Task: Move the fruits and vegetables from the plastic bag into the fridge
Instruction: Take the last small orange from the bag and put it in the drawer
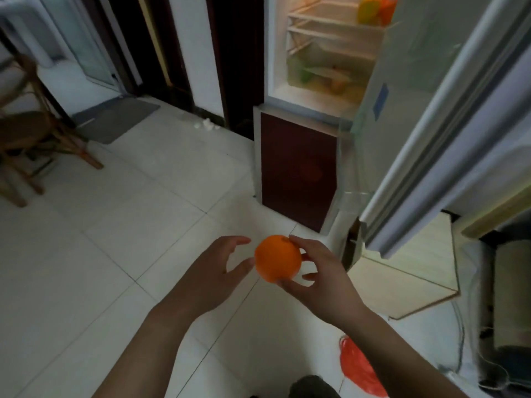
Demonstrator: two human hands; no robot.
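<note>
An orange [277, 258] sits in the lower middle of the view, held in the air above the white tiled floor [115, 225]. The right hand [319, 277] grips it from the orange's 3 o'clock side. One finger curls over the top at about 1 o'clock and the thumb presses under it at about 5 o'clock, so the hand is clamped on the fruit. The left hand [212, 277] is at the orange's 9 o'clock with its fingers spread and loosely curved, holding nothing. Its thumb tip comes right up beside the peel, though I cannot tell whether it touches. Its forefinger stays clear of the fruit.

A red plastic bag [359, 366] lies crumpled on the floor at the right hand's 5 o'clock, below the right forearm.

The fridge [310, 99] stands at 12 o'clock from the orange, well apart from it. Its upper door [431, 110] is swung open toward 2 o'clock and the inside is lit. Orange and yellow produce [376, 10] rests on a top shelf, and something green [304, 73] shows through the clear bottom drawer. The lower door [298, 170] is dark red and closed.

A blue label [380, 100] is stuck on the inner face of the open door, and its writing is too blurred to read. No brand is legible anywhere.

A wooden chair [28, 133] stands at 10 o'clock, with a grey mat [117, 119] just beyond it.
</note>
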